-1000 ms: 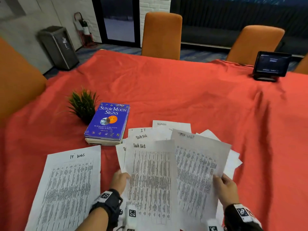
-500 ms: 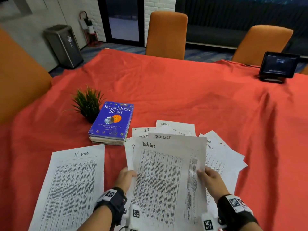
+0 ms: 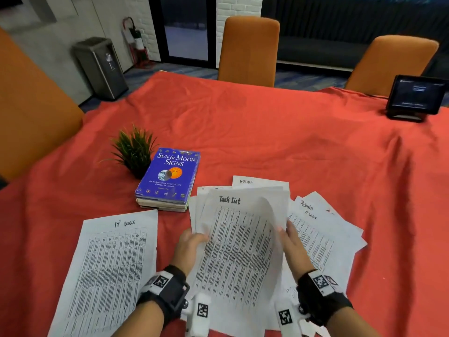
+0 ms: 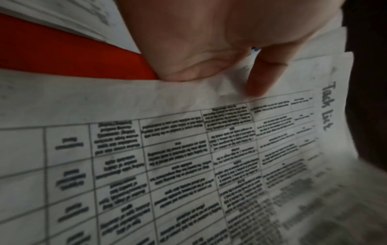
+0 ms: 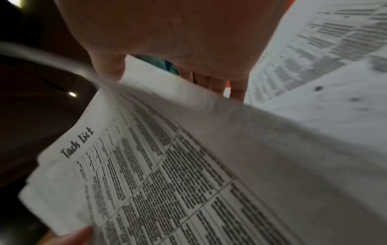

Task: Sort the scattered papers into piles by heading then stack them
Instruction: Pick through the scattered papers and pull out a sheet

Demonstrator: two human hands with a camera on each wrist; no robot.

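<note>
A "Task List" sheet (image 3: 233, 242) lies on top of a small bundle in front of me. My left hand (image 3: 194, 239) pinches the bundle's left edge, with the thumb (image 4: 261, 79) on top of the sheet (image 4: 188, 149). My right hand (image 3: 286, 235) grips a second sheet (image 3: 269, 215) by its right edge; it bows up in a curl over the bundle. In the right wrist view that curled sheet (image 5: 272, 140) arches over the "Task List" page (image 5: 146, 165), the fingers (image 5: 209, 81) behind it. An "IT Logs" sheet (image 3: 109, 271) lies flat at the left.
Loose sheets headed "Admin" and "IT Logs" (image 3: 318, 229) fan out at the right, and an "Admin" sheet (image 3: 262, 183) peeks out behind. A blue book (image 3: 170, 176) and small plant (image 3: 134, 152) stand left of the papers. A tablet (image 3: 416, 96) stands far right on the red tablecloth (image 3: 267, 132).
My right hand has carried its sheet leftward from beside the "Task List" page to over it, where it now curls. The left hand has kept its hold.
</note>
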